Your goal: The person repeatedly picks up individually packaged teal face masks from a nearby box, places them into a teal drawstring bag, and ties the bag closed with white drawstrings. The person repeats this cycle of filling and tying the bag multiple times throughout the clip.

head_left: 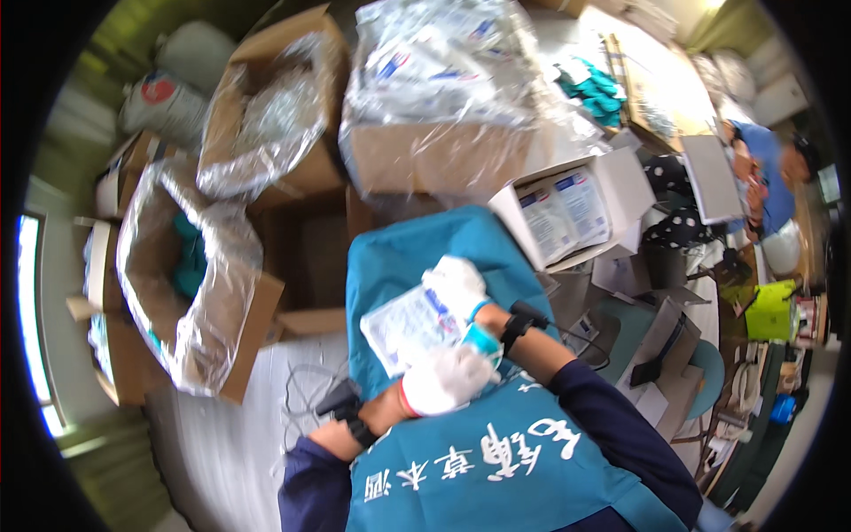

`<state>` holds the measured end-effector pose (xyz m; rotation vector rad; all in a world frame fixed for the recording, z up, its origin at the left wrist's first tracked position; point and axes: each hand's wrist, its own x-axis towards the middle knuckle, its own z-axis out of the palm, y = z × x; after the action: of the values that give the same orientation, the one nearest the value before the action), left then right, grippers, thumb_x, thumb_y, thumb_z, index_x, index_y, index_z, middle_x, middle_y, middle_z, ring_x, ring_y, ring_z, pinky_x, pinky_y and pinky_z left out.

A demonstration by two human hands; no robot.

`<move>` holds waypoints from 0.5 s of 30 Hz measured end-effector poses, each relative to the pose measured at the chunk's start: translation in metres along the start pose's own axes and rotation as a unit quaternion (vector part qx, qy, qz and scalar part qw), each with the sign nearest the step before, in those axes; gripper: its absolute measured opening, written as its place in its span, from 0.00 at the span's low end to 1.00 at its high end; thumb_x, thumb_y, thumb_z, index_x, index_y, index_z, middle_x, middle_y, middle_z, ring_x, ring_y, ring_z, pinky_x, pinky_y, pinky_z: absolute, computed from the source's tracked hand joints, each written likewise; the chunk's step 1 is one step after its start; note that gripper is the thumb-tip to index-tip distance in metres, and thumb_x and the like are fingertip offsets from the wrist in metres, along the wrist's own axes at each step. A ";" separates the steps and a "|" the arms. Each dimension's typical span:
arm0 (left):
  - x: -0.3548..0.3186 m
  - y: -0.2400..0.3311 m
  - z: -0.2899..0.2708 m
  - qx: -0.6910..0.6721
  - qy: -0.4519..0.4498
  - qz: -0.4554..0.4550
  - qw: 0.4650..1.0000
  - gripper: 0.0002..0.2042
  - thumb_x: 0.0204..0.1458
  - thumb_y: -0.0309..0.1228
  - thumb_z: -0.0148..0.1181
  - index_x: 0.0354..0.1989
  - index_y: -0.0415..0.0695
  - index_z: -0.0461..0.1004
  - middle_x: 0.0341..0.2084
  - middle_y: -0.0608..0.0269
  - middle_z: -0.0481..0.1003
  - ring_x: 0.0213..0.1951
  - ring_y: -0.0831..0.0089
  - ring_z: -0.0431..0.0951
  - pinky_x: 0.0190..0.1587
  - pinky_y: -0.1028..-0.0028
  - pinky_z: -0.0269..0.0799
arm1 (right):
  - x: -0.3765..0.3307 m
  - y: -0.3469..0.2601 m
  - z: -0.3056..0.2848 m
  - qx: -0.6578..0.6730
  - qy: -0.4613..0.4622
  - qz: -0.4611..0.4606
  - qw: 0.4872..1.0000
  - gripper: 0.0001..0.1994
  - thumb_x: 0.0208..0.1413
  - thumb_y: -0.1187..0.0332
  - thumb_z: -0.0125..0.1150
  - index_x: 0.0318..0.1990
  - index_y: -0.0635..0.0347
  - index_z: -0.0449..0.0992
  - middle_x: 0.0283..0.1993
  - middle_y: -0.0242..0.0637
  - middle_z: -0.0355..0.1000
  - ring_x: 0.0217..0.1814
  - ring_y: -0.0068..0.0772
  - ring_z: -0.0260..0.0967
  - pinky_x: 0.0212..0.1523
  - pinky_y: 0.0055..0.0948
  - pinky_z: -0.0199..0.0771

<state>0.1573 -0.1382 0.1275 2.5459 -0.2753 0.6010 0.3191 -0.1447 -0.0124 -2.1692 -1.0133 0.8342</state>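
Both hands wear white gloves and meet over a teal cloth (403, 257) on the person's lap. The left hand (443, 381) is curled around the lower right edge of a clear packet (409, 326) (flat, with white contents), while the right hand (456, 285) pinches its upper right corner. Just beyond, a white box (620, 182) holds similar packets. To the left stands a plastic-lined carton (253, 332).

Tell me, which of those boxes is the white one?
The small open box just right of the gloved hands; it holds flat white packets standing on edge. The other boxes are brown cardboard lined with clear plastic.
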 end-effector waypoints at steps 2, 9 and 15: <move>-0.004 -0.015 -0.002 -0.070 0.003 -0.055 0.996 0.11 0.44 0.23 0.61 0.37 0.48 0.80 0.27 0.59 0.75 0.31 0.61 0.78 0.33 0.64 0.75 | -0.001 0.004 -0.010 0.129 0.023 0.003 0.991 0.14 0.57 0.58 0.66 0.32 0.62 0.78 0.30 0.48 0.75 0.32 0.43 0.73 0.37 0.39 0.73; -0.015 -0.092 -0.006 0.085 0.141 -0.222 0.961 0.06 0.45 0.26 0.69 0.33 0.46 0.81 0.28 0.58 0.76 0.30 0.54 0.76 0.35 0.61 0.74 | -0.019 -0.018 -0.045 0.294 -0.038 -0.003 0.955 0.07 0.59 0.69 0.66 0.33 0.61 0.78 0.27 0.29 0.73 0.29 0.16 0.67 0.32 0.23 0.70; -0.016 -0.124 -0.013 -0.200 -0.104 -0.417 0.880 0.13 0.55 0.38 0.66 0.42 0.42 0.78 0.35 0.51 0.79 0.36 0.54 0.79 0.42 0.63 0.74 | -0.034 -0.031 -0.057 0.223 -0.018 -0.099 0.969 0.06 0.57 0.70 0.68 0.33 0.61 0.77 0.29 0.36 0.76 0.28 0.25 0.71 0.33 0.27 0.73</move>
<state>0.1760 -0.0249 0.0772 2.0363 0.5607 -0.0690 0.3303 -0.1697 0.0551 -1.6510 -0.9350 0.9077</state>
